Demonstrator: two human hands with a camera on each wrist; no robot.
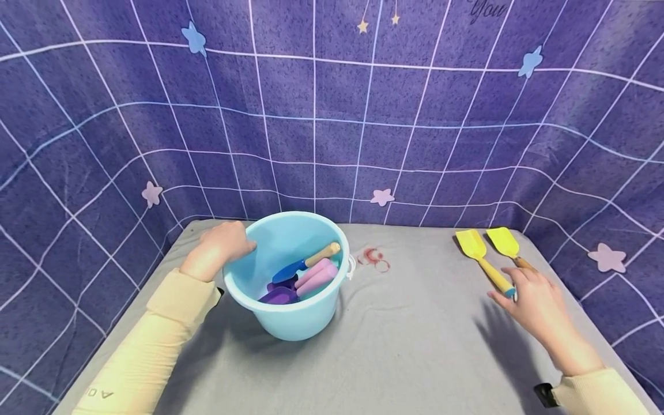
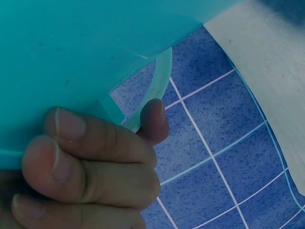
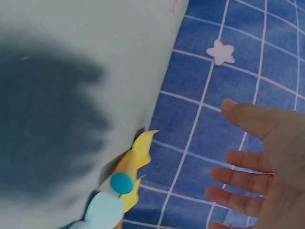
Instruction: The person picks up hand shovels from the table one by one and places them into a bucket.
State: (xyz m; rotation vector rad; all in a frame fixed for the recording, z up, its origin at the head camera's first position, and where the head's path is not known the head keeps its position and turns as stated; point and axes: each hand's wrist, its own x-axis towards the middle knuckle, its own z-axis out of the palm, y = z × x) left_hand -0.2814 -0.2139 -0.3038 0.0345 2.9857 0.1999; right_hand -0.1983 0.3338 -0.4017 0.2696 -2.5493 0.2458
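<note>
A light blue bucket (image 1: 306, 323) stands on the grey cloth at centre left. My left hand (image 1: 223, 242) grips its left rim; in the left wrist view, curled fingers (image 2: 95, 167) lie against the bucket wall (image 2: 71, 62) near a pale curved handle (image 2: 162, 81). Inside the bucket lie a blue toy shovel (image 1: 287, 271) with a wooden handle and purple toys (image 1: 280, 295) with pink handles (image 1: 317, 278). At the right, my right hand (image 1: 539, 302) hovers with spread fingers, holding nothing. Close beyond it lie a yellow shovel (image 1: 472, 245) with a blue-tipped handle and another yellow shovel (image 1: 503, 241), its brown handle partly hidden by the hand.
Grey cloth (image 1: 404, 346) covers the table. Reddish ring-like marks (image 1: 372, 257) show on it right of the bucket. A white cord loop (image 1: 351, 267) hangs at the bucket's right side. A purple-blue grid curtain (image 1: 337, 138) with stars surrounds the back and sides.
</note>
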